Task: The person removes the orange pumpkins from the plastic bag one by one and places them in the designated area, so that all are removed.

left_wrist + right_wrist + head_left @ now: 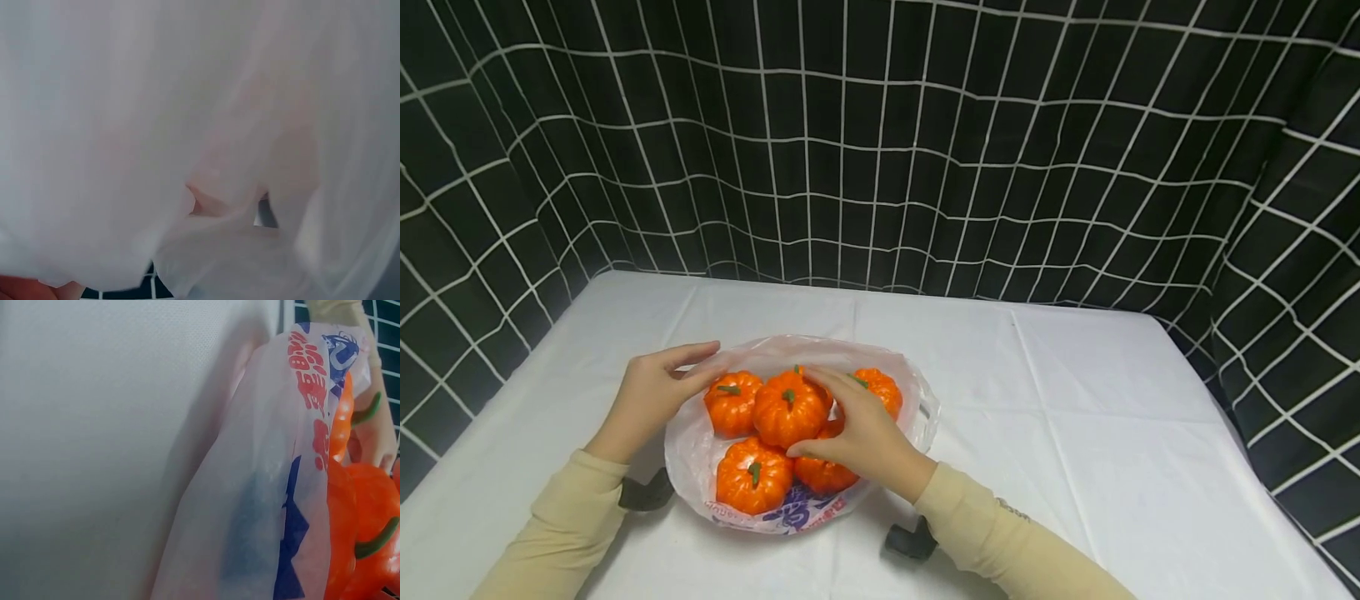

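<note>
Pumpkin (787, 414) highest in the bag (691, 467) lies left of your right hand (868, 429), whose thumb and fingers curl around it.

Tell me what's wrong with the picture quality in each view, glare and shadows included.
Head view: mostly clear, pale glints on the orange pumpkins, wavy lines on the black gridded backdrop. Left wrist view: dim and blurred, largely filled by the plastic bag. Right wrist view: the bag casts a soft shadow on the white tablecloth, which looks grey.
</note>
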A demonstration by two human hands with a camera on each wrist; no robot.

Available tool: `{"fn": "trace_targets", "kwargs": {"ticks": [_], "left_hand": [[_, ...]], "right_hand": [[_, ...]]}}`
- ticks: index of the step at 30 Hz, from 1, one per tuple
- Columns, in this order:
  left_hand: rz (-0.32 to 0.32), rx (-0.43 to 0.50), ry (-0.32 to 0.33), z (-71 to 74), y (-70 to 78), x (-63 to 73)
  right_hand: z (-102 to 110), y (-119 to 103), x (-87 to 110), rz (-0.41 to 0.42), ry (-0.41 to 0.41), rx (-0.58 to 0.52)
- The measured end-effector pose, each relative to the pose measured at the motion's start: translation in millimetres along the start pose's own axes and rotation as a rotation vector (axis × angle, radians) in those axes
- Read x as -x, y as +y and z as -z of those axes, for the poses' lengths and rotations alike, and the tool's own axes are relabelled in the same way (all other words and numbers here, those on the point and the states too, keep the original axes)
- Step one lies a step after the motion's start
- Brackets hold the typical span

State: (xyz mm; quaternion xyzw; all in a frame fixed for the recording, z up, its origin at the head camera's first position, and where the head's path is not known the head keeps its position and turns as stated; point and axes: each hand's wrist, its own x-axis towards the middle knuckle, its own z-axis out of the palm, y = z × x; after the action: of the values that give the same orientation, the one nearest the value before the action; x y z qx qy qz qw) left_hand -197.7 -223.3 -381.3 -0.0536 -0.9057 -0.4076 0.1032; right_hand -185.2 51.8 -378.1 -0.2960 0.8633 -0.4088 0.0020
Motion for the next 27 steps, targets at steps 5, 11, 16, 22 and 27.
{"fn": "trace_targets", "kwargs": {"ticks": [5,11,16,22,27], "left_hand": [[-0.007,-0.007,0.015,-1.5,0.4,0.0],[-0.002,-0.012,0.031,-2.8,0.8,0.3],[-0.017,-0.010,0.052,-4.6,-0.9,-0.2],[-0.023,-0.003,0.064,-5.1,-1.5,-0.9],[-0.024,-0.010,0.071,-5.3,-0.5,-0.1]], "right_hand": [[-1.9,-1.3,-0.8,-0.010,0.007,0.012],[-4.2,-1.5,-2.5,-0.024,0.018,0.016],[-5.4,-2.2,-3.3,-0.039,0.024,0.019],[-5.6,-3.3,-3.5,-0.060,0.019,0.000],[-5.5,-4.1,-3.4,-0.074,0.022,-0.018]]}}
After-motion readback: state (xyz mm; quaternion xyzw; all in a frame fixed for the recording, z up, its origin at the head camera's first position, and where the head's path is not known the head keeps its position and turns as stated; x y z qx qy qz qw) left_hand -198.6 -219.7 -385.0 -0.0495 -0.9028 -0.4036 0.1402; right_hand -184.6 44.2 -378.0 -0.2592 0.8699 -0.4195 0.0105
